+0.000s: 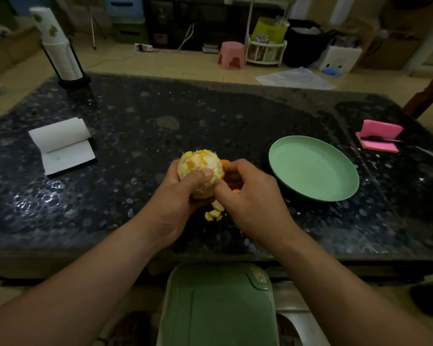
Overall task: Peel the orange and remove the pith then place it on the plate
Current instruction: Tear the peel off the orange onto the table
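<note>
Head view: at the frame's centre, the left hand [178,203] grips the orange [200,171] above the counter [148,116], with the thumb across its mostly bare, pith-covered front. The right hand [250,196] curls against the fruit's right side, apparently pinching the last peel [225,162] there. Scraps [214,213] lie just below. The plate [313,171] sits empty at right centre. My judgement is to pull the peel low along the surface, turn the fruit with the left hand, grip lightly so segments don't burst, then pick off the pith.

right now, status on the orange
Left hand grips orange; right hand pinches peel. Mostly peeled, pith on. Plate bare, nothing between.
</note>
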A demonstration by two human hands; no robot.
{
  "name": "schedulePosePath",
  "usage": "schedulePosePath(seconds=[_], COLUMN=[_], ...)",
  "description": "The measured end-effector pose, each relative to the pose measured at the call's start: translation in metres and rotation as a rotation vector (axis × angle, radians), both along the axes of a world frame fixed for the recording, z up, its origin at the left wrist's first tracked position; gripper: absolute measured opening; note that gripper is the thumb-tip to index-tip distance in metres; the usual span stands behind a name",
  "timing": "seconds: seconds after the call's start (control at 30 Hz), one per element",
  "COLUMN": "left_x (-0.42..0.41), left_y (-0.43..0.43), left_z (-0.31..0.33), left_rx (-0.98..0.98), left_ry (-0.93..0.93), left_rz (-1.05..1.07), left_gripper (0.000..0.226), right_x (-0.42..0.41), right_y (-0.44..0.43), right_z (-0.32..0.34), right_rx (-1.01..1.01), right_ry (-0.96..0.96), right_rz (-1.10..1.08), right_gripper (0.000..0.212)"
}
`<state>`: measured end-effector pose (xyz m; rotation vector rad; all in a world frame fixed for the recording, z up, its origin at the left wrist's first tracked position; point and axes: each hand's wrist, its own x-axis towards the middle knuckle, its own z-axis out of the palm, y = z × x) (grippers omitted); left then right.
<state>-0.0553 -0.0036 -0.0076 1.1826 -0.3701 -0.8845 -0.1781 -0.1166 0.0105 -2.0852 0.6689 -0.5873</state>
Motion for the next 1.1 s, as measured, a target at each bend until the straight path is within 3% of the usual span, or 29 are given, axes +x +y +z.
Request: schedulePosePath(seconds=[0.2, 0.53, 0.73, 0.87, 1.0, 1.1], left_x=[-0.011, -0.008, -0.004, -0.005, -0.007, 0.000], left_y=[-0.004, -0.003, -0.003, -0.003, -0.004, -0.003], left_z=[0.000, -0.005, -0.006, -0.008, -0.008, -0.004], left_rx=[0.008, 0.016, 0.012, 0.020, 0.005, -0.018], left_ry=[-0.052, -0.063, -0.098, -0.140, -0.129, -0.083], left_rz=[0.033, 0.059, 0.064, 0.032, 0.032, 0.000], left_gripper=[0.040, 0.047, 0.045, 0.053, 0.058, 0.074], right_x=[0.004, 0.008, 0.008, 0.007, 0.006, 0.005], right_y=[0.002, 0.002, -0.002, -0.007, -0.005, -0.007], right_z=[-0.004, -0.006, -0.001, 0.004, 0.003, 0.002], right_rx=[-0.033, -0.026, 0.202, 0.184, 0.148, 0.220], right_ry=[-0.011, -0.011, 0.028, 0.125, 0.075, 0.024], right_rz=[-0.062, -0.092, -0.022, 0.033, 0.006, 0.005], right_gripper=[0.026, 0.008, 0.011, 0.013, 0.011, 0.015])
